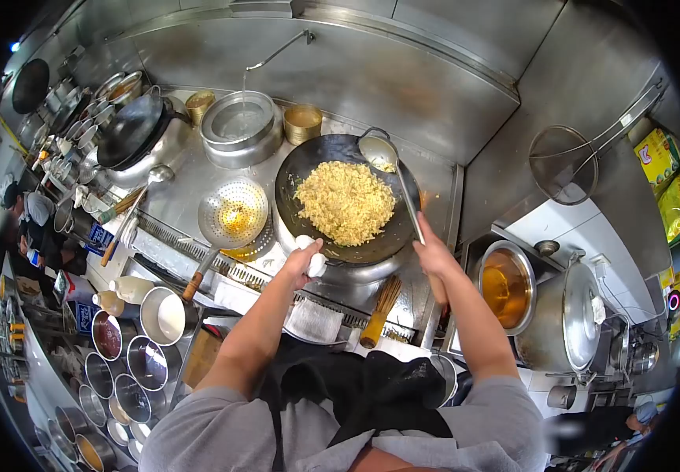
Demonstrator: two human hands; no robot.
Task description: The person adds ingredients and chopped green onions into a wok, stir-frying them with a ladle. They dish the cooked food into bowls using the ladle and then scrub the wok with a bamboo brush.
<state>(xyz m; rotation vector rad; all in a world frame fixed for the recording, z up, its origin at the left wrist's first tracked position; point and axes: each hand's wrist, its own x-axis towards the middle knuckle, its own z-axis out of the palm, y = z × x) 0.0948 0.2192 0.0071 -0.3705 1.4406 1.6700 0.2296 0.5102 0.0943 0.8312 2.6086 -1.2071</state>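
Observation:
A black wok (307, 154) sits on the stove with a heap of yellow fried rice (346, 203) in it. My right hand (434, 250) is wrapped round the long handle of a ladle (408, 193). The ladle's bowl rests at the wok's upper right rim, with a little food in it. My left hand (299, 264) grips a bunched white cloth (312, 255) at the wok's near left edge. Whether a wok handle lies under the cloth is hidden. Left of the wok, a perforated strainer (232, 211) holds yellowish bits over a pan.
A tap (277, 53) runs into a metal pot (238, 130) behind. A bamboo brush (379, 313) lies in front of the wok. At right stand a bowl of amber liquid (507, 288) and a lidded stockpot (582, 317). Several metal containers (149, 363) fill the lower left. Other people are farther off.

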